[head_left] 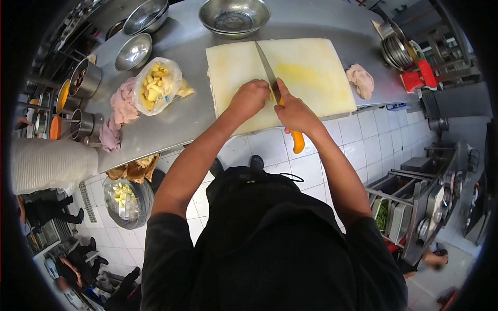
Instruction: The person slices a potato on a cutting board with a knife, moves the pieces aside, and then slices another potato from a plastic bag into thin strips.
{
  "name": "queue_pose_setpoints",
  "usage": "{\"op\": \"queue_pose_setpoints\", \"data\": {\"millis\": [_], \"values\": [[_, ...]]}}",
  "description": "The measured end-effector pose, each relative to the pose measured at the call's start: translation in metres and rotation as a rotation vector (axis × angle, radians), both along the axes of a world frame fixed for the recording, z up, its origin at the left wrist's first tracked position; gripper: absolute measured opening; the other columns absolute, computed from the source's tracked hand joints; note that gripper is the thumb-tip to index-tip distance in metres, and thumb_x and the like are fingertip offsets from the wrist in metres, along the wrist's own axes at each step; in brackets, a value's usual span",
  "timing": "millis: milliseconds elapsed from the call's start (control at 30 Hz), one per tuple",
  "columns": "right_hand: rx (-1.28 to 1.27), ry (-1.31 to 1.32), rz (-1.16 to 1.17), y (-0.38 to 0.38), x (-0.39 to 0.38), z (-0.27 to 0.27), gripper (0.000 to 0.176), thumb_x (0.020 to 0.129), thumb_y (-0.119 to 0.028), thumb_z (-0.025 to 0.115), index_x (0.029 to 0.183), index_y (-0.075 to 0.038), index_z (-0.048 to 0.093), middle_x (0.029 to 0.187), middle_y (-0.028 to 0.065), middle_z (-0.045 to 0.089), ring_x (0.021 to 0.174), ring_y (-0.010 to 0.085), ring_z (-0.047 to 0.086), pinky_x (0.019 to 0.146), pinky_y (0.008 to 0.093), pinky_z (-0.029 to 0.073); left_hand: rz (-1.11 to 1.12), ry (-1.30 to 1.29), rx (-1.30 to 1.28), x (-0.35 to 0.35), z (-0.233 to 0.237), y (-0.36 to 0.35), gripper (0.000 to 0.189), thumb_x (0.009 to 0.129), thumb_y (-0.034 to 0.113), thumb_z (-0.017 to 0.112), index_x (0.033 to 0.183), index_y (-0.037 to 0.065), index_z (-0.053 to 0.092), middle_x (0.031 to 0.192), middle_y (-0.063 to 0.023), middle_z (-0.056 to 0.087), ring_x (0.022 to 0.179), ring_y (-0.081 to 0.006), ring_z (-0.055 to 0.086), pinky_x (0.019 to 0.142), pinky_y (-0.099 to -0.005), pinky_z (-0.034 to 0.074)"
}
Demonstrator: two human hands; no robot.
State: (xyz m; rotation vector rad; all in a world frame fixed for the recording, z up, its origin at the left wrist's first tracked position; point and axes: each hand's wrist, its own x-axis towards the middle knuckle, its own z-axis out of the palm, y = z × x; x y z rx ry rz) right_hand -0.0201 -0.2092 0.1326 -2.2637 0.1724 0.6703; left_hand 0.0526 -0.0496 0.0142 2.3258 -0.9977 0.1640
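Note:
A long knife (pixel 267 65) with an orange handle is in my right hand (pixel 296 111), its blade pointing away over the white cutting board (pixel 311 62). My left hand (pixel 251 97) is closed just left of the blade, over the board's near part. Something small and yellowish shows at its fingertips, too small to name. A yellow stain marks the board to the right of the blade. Left of the board stands a clear plastic bag (pixel 158 85) of yellow chunks, beside a pink cloth (pixel 123 103).
Metal bowls (pixel 233 15) stand behind the board, and a smaller bowl (pixel 133 52) at back left. A pale cloth (pixel 360 81) lies right of the board, near a red object (pixel 419 76). A bin (pixel 127 202) is on the floor at left. Other people are at lower left.

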Motion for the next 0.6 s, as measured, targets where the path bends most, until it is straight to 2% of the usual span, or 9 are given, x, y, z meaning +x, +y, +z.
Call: {"op": "queue_pose_setpoints", "data": {"millis": [133,267,567,600], "values": [[0.003,0.012,-0.008,0.006,-0.005,0.003,0.08,0.099,-0.01,0.047,0.167,-0.008,0.006,0.098,0.026,0.072,0.053,0.0254,0.066,0.066,0.0394,0.058,0.036,-0.05,-0.032,0.004,0.002,0.007,0.011,0.084,-0.003,0.066,0.087,0.001,0.075,0.1,-0.0114,0.071,0.094,-0.0305,0.068,0.086,-0.0392,0.057],[0.005,0.022,-0.011,0.01,-0.007,0.001,0.08,0.099,-0.01,0.047,0.167,-0.008,0.007,0.09,0.0228,0.071,0.053,0.0248,0.066,0.065,0.0398,0.058,0.058,0.02,-0.109,0.005,0.007,0.013,0.012,0.083,0.0,0.068,0.09,0.003,0.078,0.103,-0.0102,0.073,0.098,-0.0299,0.067,0.089,-0.0389,0.056],[0.01,0.018,-0.025,0.009,-0.007,-0.005,0.08,0.099,-0.012,0.047,0.168,-0.011,0.007,0.09,0.0212,0.07,0.052,0.025,0.064,0.064,0.0398,0.057,0.133,0.04,-0.036,0.004,0.02,0.009,0.011,0.083,0.008,0.074,0.091,0.007,0.08,0.103,-0.0067,0.071,0.112,-0.0281,0.061,0.099,-0.0425,0.049],[0.016,0.0,-0.026,0.009,-0.008,-0.005,0.079,0.098,-0.01,0.046,0.167,-0.007,0.008,0.086,0.0221,0.07,0.053,0.0265,0.065,0.064,0.0405,0.057,0.145,0.049,-0.038,0.005,0.021,0.01,0.011,0.083,0.008,0.074,0.092,0.008,0.08,0.104,-0.0066,0.071,0.113,-0.0279,0.061,0.099,-0.0423,0.048]]}}
